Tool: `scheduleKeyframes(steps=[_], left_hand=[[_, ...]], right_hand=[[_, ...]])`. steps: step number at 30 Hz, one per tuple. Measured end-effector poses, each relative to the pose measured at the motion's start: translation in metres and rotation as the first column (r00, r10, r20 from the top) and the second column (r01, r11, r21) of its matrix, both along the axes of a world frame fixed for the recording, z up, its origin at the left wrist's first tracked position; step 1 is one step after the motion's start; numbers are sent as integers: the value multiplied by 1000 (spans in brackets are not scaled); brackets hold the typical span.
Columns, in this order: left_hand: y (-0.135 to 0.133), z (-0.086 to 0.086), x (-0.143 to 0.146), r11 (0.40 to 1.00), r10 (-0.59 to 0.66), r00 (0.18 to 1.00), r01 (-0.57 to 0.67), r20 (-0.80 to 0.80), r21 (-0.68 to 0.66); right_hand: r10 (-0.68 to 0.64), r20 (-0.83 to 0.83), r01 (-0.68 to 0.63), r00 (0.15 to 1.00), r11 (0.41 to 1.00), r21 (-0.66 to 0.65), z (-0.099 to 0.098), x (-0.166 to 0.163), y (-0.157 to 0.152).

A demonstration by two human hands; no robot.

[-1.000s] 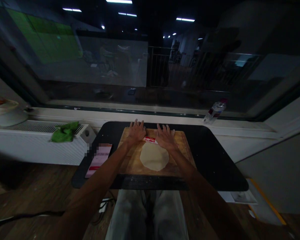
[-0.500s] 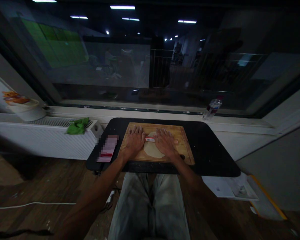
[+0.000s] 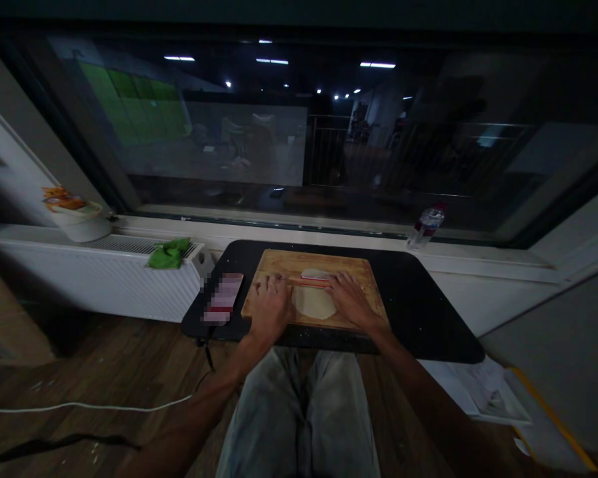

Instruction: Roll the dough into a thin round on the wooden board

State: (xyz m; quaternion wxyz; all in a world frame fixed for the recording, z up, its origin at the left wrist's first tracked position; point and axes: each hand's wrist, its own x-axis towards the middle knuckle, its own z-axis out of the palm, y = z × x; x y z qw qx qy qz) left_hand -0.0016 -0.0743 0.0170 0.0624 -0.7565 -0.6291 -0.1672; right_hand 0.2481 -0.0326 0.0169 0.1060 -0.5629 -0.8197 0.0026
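A wooden cutting board (image 3: 275, 260) lies on a small black table (image 3: 413, 299). On it is a flat, roundish sheet of dough (image 3: 315, 305). A thin rolling pin (image 3: 315, 281) with a red and white band crosses the dough near its far part. My left hand (image 3: 272, 302) is closed over the pin's left end, at the board's left side. Around its right end my right hand (image 3: 349, 295) is closed, partly over the dough's right edge. The pin's two ends are hidden under my hands.
A phone (image 3: 225, 295) lies left of the board. The windowsill holds a plastic bottle (image 3: 426, 227). A green cloth (image 3: 169, 253) and a white tub (image 3: 84, 222) sit on the radiator (image 3: 129, 285). Papers (image 3: 478, 385) are low at the right; a white cable (image 3: 104, 405) crosses the floor.
My hands have moved apart along the rolling pin, and more of it shows between them. Fingers that lay stretched out flat are now curled over it. The view has shifted slightly.
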Motion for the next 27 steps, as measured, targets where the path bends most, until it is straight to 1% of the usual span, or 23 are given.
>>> scheduleKeyframes(steps=[3,5,7,9,12,14,17,21,22,24,25,26,27], left_hand=[[-16,1,38,985,-166,986,167,27,-42],[-17,0,65,974,-213,975,217,60,-61],[-11,-3,89,972,-214,974,220,73,-86],[0,-4,105,973,-189,980,196,64,-120],[14,-6,113,966,-213,977,215,31,-144],[19,-6,108,949,-280,960,279,12,-147],[25,-4,85,897,-410,912,402,-6,-185],[33,-1,35,769,-591,806,578,42,-273],[35,0,23,739,-617,785,604,60,-296],[38,2,2,699,-652,753,644,93,-310],[39,5,-5,684,-663,740,660,115,-311],[40,7,-9,686,-657,742,662,133,-304],[41,11,-12,712,-630,763,642,145,-283]], right_hand=[[-121,-45,123,992,992,33,9,5,9],[-194,-74,196,978,980,31,17,8,12],[-222,-87,226,971,974,31,23,10,15],[-218,-91,222,972,974,40,26,14,16],[-190,-107,195,976,980,44,24,21,16],[-176,-124,180,977,983,27,24,26,14],[-174,-132,175,976,985,-10,26,33,11],[-124,-170,119,978,992,-39,29,42,9],[-100,-183,94,978,995,-41,28,44,10],[-41,-196,33,980,998,-47,24,45,15],[-11,-196,1,981,999,-51,20,45,17],[16,-191,-28,981,998,-60,17,43,20],[35,-185,-49,982,996,-69,13,41,22]])
